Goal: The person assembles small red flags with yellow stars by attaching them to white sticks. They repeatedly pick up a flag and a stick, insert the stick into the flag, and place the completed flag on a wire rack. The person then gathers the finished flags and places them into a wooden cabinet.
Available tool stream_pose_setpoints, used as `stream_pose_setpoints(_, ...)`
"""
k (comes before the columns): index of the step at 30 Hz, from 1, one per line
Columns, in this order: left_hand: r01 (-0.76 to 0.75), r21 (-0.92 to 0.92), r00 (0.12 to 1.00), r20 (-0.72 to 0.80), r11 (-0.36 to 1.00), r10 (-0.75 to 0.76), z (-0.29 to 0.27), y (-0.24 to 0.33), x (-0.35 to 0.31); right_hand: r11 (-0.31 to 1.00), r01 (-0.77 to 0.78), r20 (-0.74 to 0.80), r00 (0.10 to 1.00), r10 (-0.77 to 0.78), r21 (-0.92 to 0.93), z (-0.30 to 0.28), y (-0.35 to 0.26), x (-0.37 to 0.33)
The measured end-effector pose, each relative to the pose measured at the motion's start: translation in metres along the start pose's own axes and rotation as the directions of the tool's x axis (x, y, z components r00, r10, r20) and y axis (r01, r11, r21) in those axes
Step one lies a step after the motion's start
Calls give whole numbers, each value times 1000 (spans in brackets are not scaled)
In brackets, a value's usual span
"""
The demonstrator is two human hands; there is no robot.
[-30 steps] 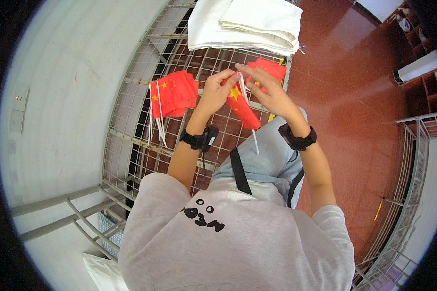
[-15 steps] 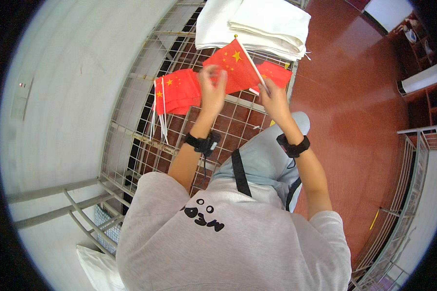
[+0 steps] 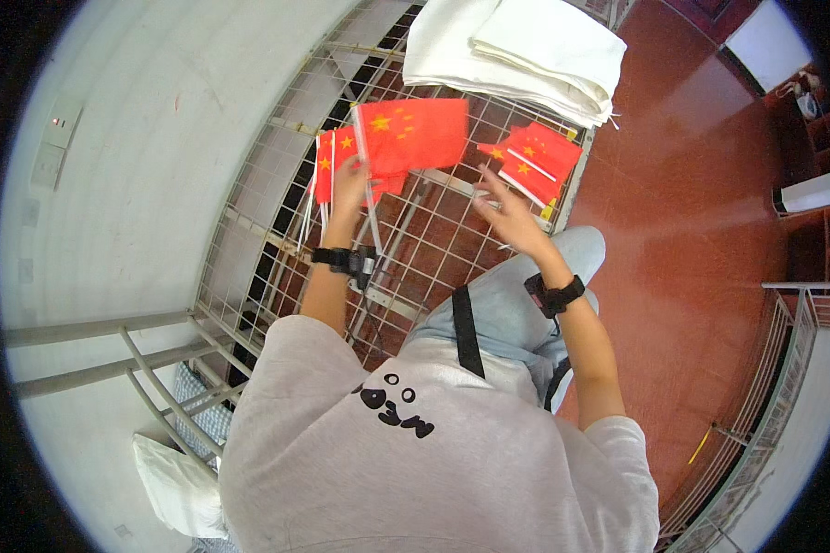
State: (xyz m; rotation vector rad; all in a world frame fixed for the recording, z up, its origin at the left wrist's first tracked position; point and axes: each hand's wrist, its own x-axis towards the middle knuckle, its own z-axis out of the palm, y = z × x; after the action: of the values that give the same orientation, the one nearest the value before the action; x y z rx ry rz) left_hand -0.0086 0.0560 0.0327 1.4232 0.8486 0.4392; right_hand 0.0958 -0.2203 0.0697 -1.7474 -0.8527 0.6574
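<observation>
My left hand point(image 3: 350, 187) is closed round the white stick of a small red flag with yellow stars point(image 3: 420, 132). The flag's cloth spreads out to the right, partly over a pile of similar flags point(image 3: 324, 189) on the wire grid, their sticks toward me. Fingers apart and with nothing in them, my right hand point(image 3: 507, 212) hovers just below a second bunch of red flags point(image 3: 544, 158) at the grid's right edge. White sticks lie across that bunch.
The metal wire grid point(image 3: 424, 221) of a bed frame carries a folded white cloth point(image 3: 526, 55) at its far end. A pale wall point(image 3: 157, 138) runs along the left, with metal rails point(image 3: 111, 373) at lower left. Red floor point(image 3: 673, 230) stretches to the right.
The flag has gone from my right hand to my left and moved left toward the pile. My right hand has let go and opened, and the right bunch is uncovered.
</observation>
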Motion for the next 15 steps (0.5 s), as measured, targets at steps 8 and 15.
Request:
stream_pose_setpoints(8,78,657,959,-255,749,124,-142,-137,97,726,-104,-82,973,216,680,-50,7,1)
stream_pose_setpoints(15,311,829,846,-464,465,263,-76,-81,48,325,41,-119,967,224,945,-82,37,-7)
